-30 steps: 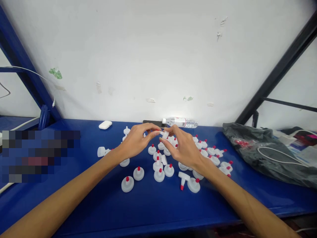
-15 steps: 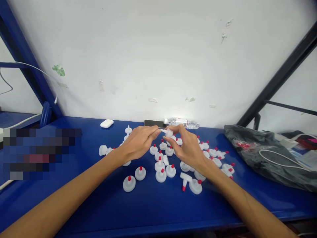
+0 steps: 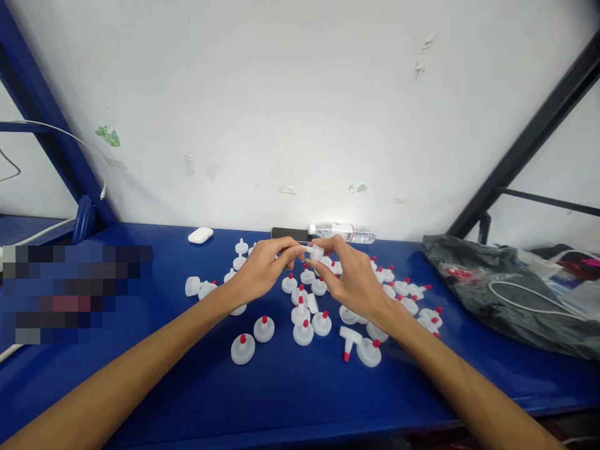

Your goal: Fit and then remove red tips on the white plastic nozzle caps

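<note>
Bag [image 3: 497,328], dark plastic, at the right of the table [image 3: 215,400]: a clear packet of red pieces [image 3: 462,273] shows at its near-left part, whether inside or on top cannot be told; a white cable [image 3: 525,300] loops across it. Bottle [image 3: 342,232], clear, lies on its side by the wall [image 3: 262,94]; its contents cannot be made out. Just left of it lies a dark slab [image 3: 290,234]; farther left, a white case [image 3: 200,235], shut.

Above the table's middle, the right hand [image 3: 351,272] is clamped on the base of a white cap [image 3: 317,253], while the left hand [image 3: 267,265] pinches the end of its spout. Red-tipped caps [image 3: 304,332] spread below and to the right; both hands hide some. Spouts without red show at left.
</note>
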A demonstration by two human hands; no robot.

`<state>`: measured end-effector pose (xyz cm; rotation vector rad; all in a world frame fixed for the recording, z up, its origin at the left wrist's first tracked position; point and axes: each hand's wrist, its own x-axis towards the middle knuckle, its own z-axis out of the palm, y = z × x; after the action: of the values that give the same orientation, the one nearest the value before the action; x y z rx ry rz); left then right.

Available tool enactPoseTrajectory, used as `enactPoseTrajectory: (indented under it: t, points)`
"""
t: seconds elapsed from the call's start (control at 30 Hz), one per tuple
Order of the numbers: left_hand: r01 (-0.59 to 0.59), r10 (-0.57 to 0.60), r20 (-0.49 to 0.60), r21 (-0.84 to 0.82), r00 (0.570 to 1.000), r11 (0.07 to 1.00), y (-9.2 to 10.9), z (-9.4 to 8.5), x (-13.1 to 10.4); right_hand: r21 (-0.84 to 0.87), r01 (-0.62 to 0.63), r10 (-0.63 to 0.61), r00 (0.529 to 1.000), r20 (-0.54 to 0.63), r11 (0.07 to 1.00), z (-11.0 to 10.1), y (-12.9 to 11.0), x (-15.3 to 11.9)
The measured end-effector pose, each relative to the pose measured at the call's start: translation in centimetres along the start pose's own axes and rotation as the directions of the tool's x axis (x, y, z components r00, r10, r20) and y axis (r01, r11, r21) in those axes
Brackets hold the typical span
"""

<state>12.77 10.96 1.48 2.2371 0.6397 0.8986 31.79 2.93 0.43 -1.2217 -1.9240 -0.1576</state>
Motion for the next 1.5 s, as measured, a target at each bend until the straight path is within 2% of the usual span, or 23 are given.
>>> enactPoseTrajectory:
  t: [0.13, 0.23, 0.37, 0.47, 0.53, 0.6, 0.67, 0.7, 0.87, 1.03, 1.17, 1.5]
  points:
    - [0.026, -0.027, -0.009, -0.068, 1.0, 0.997, 0.1, 0.2, -0.1, -0.008, -0.012, 0.012, 1.0, -0.017, 1.0, 0.1, 0.0, -0.1]
    - [-0.002, 0.002, 0.001, -0.063, 1.0, 0.998, 0.3, 0.2, -0.1, -0.015, 0.0, 0.0, 1.0, -0.006, 1.0, 0.1, 0.1, -0.1]
    - [-0.051, 0.051, 0.02, 0.002, 0.998, 0.999, 0.2, 0.2, -0.1, 0.037, 0.013, -0.014, 1.0, 0.025, 0.999, 0.1, 0.1, 0.0]
    - [-0.106, 0.108, -0.005, 0.156, 0.994, 0.982, -0.3, 0.2, -0.2, 0.167, -0.095, 0.088, 0.995, 0.049, 0.981, -0.1, -0.3, 0.2]
    - [-0.179, 0.205, -0.027, 0.381, 0.978, 0.907, -0.6, 0.3, -0.2, 0.313, -0.195, 0.171, 0.98, 0.101, 0.93, -0.4, -0.7, 0.4]
    - [-0.247, 0.328, -0.015, 0.627, 0.944, 0.739, -0.8, 0.4, -0.4, 0.446, -0.275, 0.221, 0.96, 0.17, 0.852, -0.6, -1.2, 0.6]
    - [-0.279, 0.409, 0.02, 0.761, 0.912, 0.585, -0.9, 0.7, -0.5, 0.523, -0.324, 0.238, 0.945, 0.225, 0.788, -0.7, -1.6, 0.6]
    - [-0.292, 0.435, 0.036, 0.791, 0.9, 0.538, -0.8, 0.7, -0.6, 0.544, -0.337, 0.241, 0.94, 0.241, 0.769, -0.7, -1.7, 0.6]
    - [-0.381, 0.569, 0.094, 0.829, 0.817, 0.41, -0.6, 0.9, -0.8, 0.59, -0.352, 0.237, 0.935, 0.266, 0.727, -0.3, -2.0, 0.5]
    - [-0.412, 0.628, 0.09, 0.824, 0.773, 0.389, -0.6, 0.9, -0.8, 0.597, -0.404, 0.255, 0.912, 0.322, 0.693, -0.5, -2.1, 0.5]
    - [-0.428, 0.671, 0.085, 0.827, 0.736, 0.364, -0.6, 1.0, -0.8, 0.598, -0.404, 0.269, 0.913, 0.306, 0.692, -0.3, -1.8, 0.5]
    - [-0.458, 0.704, 0.089, 0.815, 0.705, 0.355, 0.2, 1.2, -1.0, 0.648, -0.46, 0.348, 0.887, 0.303, 0.607, 0.4, -1.4, 0.3]
